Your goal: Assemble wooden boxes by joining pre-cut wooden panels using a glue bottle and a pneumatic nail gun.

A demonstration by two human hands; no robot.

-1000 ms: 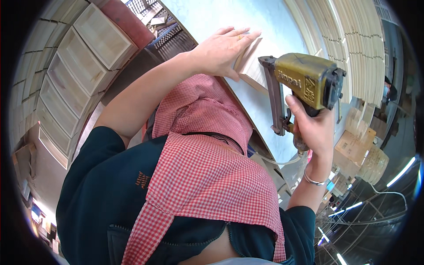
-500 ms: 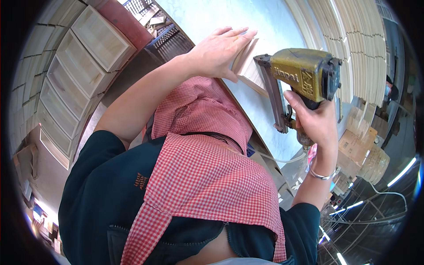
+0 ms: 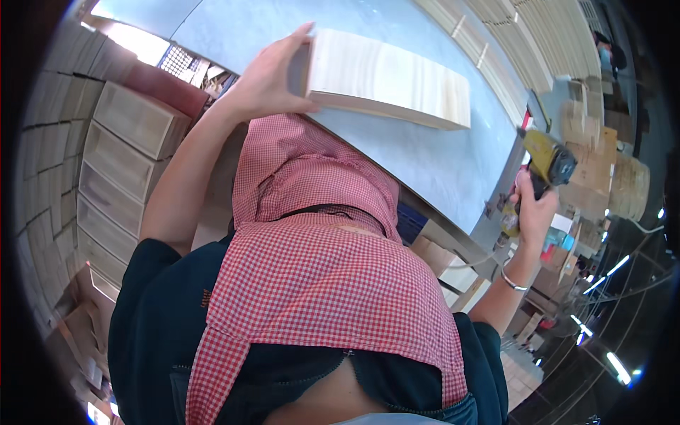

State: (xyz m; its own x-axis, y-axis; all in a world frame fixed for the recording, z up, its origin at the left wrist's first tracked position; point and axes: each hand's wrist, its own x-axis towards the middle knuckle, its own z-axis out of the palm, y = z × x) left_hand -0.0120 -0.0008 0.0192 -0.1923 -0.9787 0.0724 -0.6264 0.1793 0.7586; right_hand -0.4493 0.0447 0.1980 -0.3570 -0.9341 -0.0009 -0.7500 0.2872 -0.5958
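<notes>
A long pale wooden box (image 3: 389, 78) lies on the light blue-grey tabletop (image 3: 234, 28). My left hand (image 3: 265, 78) spans its left end, with the thumb on the near side and the fingers on the far side. Off the table's right end, my right hand (image 3: 537, 205) is wrapped round the handle of a yellow-and-black pneumatic nail gun (image 3: 549, 157). The gun is held apart from the box, and a pale hose (image 3: 471, 265) runs below it.
Long stacks of thin wooden strips (image 3: 545, 35) line the table's far right side. Wooden drawer-like boxes (image 3: 134, 120) are piled at the left. Cardboard cartons (image 3: 591, 156) stand beyond the right hand. A black plastic crate (image 3: 180, 62) sits past the table's left edge.
The nail gun has been drawn away from the box, to the right and down. The box now lies with its broad side up, my left hand having moved left with its end.
</notes>
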